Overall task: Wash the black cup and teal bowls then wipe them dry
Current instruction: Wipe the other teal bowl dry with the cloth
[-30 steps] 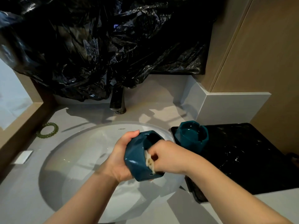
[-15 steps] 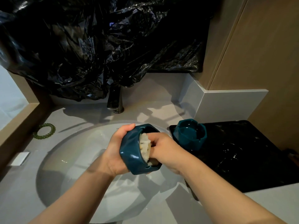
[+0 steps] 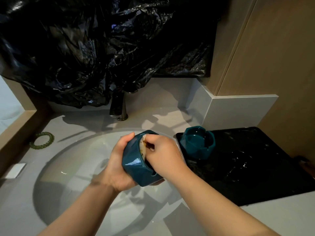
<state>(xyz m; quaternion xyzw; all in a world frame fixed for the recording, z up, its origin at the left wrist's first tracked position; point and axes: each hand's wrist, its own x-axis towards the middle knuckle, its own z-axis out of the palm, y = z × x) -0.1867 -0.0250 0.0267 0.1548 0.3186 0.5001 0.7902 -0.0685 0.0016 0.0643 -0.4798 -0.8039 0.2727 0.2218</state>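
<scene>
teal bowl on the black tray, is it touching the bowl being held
Apart. The head view shows the second teal bowl standing on the black tray, clear of the held teal bowl, with the right hand between them.

The right hand [image 3: 163, 155] now sits higher against the held bowl [image 3: 134, 165] than a second ago. Then it pinched the pale sponge [image 3: 142, 147] at the bowl's near, lower rim, with the dark inside showing above the knuckles. Half a second ago the sponge was midway inside the bowl. Now the sponge is up at the bowl's far rim, just beside the thumb of the left hand [image 3: 119, 166], and the dark inside shows below the right hand instead. A notch [image 3: 154, 174] in the bowl's lower rim, earlier covered by the right hand, is in view.
</scene>
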